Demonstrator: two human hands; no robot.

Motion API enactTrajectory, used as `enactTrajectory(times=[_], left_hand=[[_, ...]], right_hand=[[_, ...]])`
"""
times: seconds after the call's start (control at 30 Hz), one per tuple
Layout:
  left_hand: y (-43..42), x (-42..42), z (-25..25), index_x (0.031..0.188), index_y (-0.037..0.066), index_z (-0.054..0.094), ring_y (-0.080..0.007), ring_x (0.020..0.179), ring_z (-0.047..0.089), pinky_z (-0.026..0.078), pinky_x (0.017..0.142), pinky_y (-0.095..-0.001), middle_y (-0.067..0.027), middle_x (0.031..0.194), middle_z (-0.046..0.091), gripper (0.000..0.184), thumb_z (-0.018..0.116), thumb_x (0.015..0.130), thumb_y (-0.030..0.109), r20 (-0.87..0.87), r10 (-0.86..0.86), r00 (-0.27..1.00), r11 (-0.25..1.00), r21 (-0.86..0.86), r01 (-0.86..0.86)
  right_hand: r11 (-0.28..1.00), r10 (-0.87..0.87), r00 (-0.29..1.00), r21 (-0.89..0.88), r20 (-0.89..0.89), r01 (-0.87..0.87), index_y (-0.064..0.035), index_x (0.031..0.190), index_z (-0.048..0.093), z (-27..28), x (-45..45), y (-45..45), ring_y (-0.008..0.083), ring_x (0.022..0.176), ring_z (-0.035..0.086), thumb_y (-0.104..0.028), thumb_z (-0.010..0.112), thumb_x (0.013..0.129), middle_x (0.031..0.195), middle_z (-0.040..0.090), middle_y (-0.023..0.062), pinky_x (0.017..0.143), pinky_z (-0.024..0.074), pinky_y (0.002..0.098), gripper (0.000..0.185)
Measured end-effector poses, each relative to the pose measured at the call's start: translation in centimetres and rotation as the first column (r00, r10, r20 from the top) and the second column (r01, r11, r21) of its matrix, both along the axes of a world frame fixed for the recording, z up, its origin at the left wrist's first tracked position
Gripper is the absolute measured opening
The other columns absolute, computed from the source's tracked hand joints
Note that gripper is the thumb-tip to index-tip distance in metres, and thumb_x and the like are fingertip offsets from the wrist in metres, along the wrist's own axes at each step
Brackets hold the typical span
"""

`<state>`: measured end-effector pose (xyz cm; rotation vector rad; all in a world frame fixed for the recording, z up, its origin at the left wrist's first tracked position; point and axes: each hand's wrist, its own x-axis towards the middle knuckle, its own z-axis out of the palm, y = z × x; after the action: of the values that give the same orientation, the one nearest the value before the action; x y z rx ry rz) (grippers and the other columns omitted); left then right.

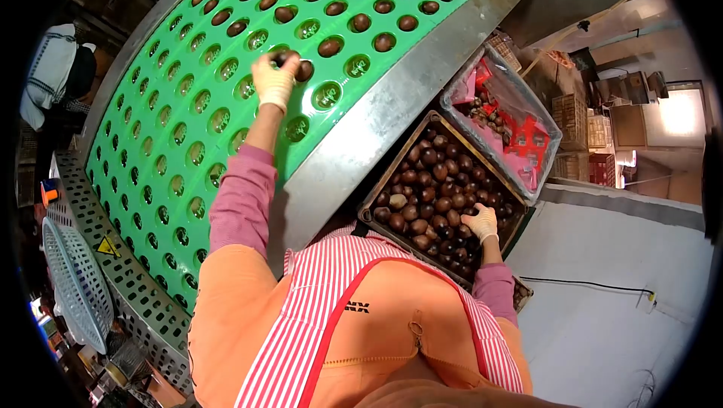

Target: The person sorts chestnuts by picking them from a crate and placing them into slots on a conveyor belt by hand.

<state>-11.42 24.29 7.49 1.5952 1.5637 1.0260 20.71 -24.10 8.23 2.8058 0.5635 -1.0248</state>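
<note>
My left hand (274, 81), in a pale glove, is over the green cupped conveyor (329, 94). Its fingers are closed around a dark passion fruit (282, 58); another passion fruit (304, 70) sits by the thumb, and whether it is held or in a cup I cannot tell. My right hand (482, 222), also gloved, reaches into a crate (369, 207) piled with glossy red-brown passion fruit (427, 193). Its fingers curl over fruit there, and the fingertips are partly hidden. Farther rows of cups hold one fruit each, while many cups around and left of my left hand hold none.
A metal rim (354, 129) separates the conveyor from the crate. Behind the crate stands a grey lined bin (547, 153) with red and pink scraps. At lower left are a blue basket (75, 280) and a perforated metal guard (143, 310). Another person's sleeve (47, 69) shows at far left.
</note>
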Motion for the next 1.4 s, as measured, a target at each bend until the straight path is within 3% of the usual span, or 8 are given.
enactTrajectory(times=[0.17, 0.23, 0.4, 0.53, 0.73, 1.07, 1.17, 1.4], left_hand=[[6.2, -3.3, 1.8, 0.124, 0.012, 0.063, -0.0389, 0.116, 0.054, 0.045, 0.099, -0.0447, -0.0214, 0.133, 0.048, 0.054, 0.062, 0.087, 0.052, -0.643, -0.172, 0.746, 0.985, -0.114, 0.129], [9.4, -4.1, 1.4, 0.129, 0.015, 0.059, -0.0403, 0.114, 0.054, 0.045, 0.096, -0.0472, -0.0225, 0.129, 0.051, 0.049, 0.053, 0.094, 0.048, -0.365, -0.081, 0.927, 0.979, 0.144, 0.143], [10.2, -3.5, -1.6, 0.148, 0.021, 0.034, -0.0414, 0.137, 0.033, 0.032, 0.110, -0.0548, -0.0162, 0.153, 0.031, 0.060, 0.052, 0.094, 0.039, -0.720, -0.227, 0.655, 0.950, -0.015, 0.312], [4.3, -4.8, -0.8, 0.149, 0.020, 0.033, -0.0454, 0.138, 0.029, 0.029, 0.113, -0.0536, -0.0214, 0.154, 0.026, 0.067, 0.062, 0.090, 0.032, -0.399, -0.162, 0.903, 0.934, 0.234, 0.271], [-4.8, -10.9, 0.3, 0.146, 0.009, 0.039, -0.0466, 0.136, 0.031, 0.029, 0.112, -0.0526, -0.0284, 0.151, 0.027, 0.067, 0.059, 0.091, 0.042, -0.189, -0.158, 0.969, 0.956, 0.215, 0.198], [-9.0, -15.3, 1.7, 0.145, 0.005, 0.041, -0.0378, 0.137, 0.036, 0.041, 0.104, -0.0444, -0.0237, 0.151, 0.028, 0.066, 0.060, 0.093, 0.042, 0.051, -0.140, 0.989, 0.990, -0.007, 0.141], [-9.4, -14.6, 2.2, 0.145, 0.006, 0.041, -0.0371, 0.136, 0.036, 0.043, 0.103, -0.0429, -0.0223, 0.152, 0.028, 0.066, 0.060, 0.093, 0.041, 0.090, -0.165, 0.982, 0.986, -0.017, 0.168], [-10.1, -14.5, 1.4, 0.143, 0.005, 0.042, -0.0400, 0.137, 0.034, 0.037, 0.108, -0.0469, -0.0238, 0.151, 0.028, 0.061, 0.059, 0.094, 0.037, -0.049, -0.208, 0.977, 0.978, -0.006, 0.208]], right_hand=[[0.847, -0.205, 0.977, 0.490, -0.054, 0.205, -0.0013, 0.124, 0.062, 0.1, -0.1, -2.5, 0.0278, 0.101, 0.063, -0.030, 0.078, 0.071, 0.112, 0.067, 0.0156, 0.091, 0.0495, 0.0368, 0.062], [0.645, -0.246, 0.954, 0.706, -0.172, 0.293, 0.0052, 0.120, 0.061, 2.1, 0.2, -0.5, 0.0150, 0.097, 0.059, -0.018, 0.078, 0.076, 0.107, 0.068, 0.0079, 0.089, 0.0481, 0.0313, 0.052], [0.531, 0.174, 0.913, 0.746, 0.370, -0.403, -0.0023, 0.114, 0.066, 9.6, -3.6, 20.2, 0.0300, 0.105, 0.062, -0.025, 0.080, 0.069, 0.113, 0.063, 0.0171, 0.095, 0.0485, 0.0377, 0.053], [0.271, 0.395, 0.760, 0.725, 0.516, -0.633, -0.0121, 0.113, 0.066, 10.3, -10.1, 38.1, 0.0360, 0.109, 0.055, -0.025, 0.079, 0.064, 0.121, 0.051, 0.0177, 0.094, 0.0492, 0.0423, 0.052], [0.480, 0.613, 0.651, 0.444, 0.447, -0.757, -0.0190, 0.124, 0.064, 4.0, -15.7, 54.9, 0.0390, 0.110, 0.056, -0.018, 0.069, 0.076, 0.135, 0.039, 0.0216, 0.097, 0.0492, 0.0436, 0.048], [0.354, 0.926, 0.317, -0.184, 0.204, -0.917, -0.0056, 0.113, 0.063, 8.4, -13.8, 46.2, 0.0401, 0.105, 0.063, -0.004, 0.054, 0.084, 0.126, 0.052, 0.0258, 0.088, 0.0535, 0.0450, 0.030], [0.362, 0.925, 0.350, -0.069, 0.145, -0.929, -0.0099, 0.124, 0.050, 6.2, -13.5, 42.7, 0.0421, 0.108, 0.060, -0.006, 0.059, 0.084, 0.127, 0.050, 0.0238, 0.088, 0.0530, 0.0437, 0.041], [-0.299, 0.912, -0.104, 0.467, 0.397, -0.832, -0.0160, 0.118, 0.058, 2.6, -15.1, 40.5, 0.0319, 0.125, 0.049, -0.012, 0.063, 0.078, 0.131, 0.054, 0.0042, 0.098, 0.0441, 0.0523, 0.040]])
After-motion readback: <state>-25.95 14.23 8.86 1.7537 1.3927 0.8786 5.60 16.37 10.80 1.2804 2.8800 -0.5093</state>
